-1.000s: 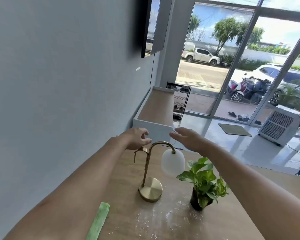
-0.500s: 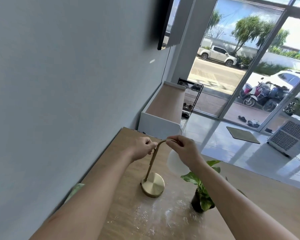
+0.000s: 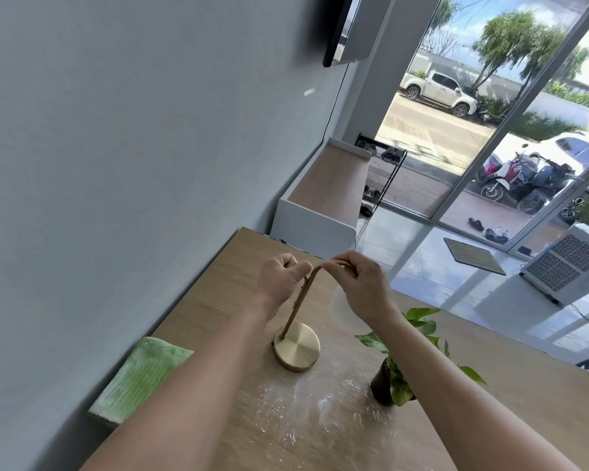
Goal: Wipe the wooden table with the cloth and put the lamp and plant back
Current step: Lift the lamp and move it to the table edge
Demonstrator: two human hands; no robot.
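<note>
- Our left hand (image 3: 283, 280) had its fingers curled round the top of the lamp (image 3: 298, 345) stem; our right hand (image 3: 357, 283) pinched the brass arch just beside it.
- The white shade (image 3: 342, 316) hung under our right wrist; the round base sat flat on the table (image 3: 218, 290).
- The plant (image 3: 393, 379) stood at four o'clock from the base, near but apart.
- White powder (image 3: 306, 409) lay at six o'clock of the base; the cloth (image 3: 140, 379) lay at nine, by the wall, untouched.
- We judged this the clearing step: the lamp gripped, not yet lifted.
- Next called for a straight lift, shade kept steady, clear of the leaves.
</note>
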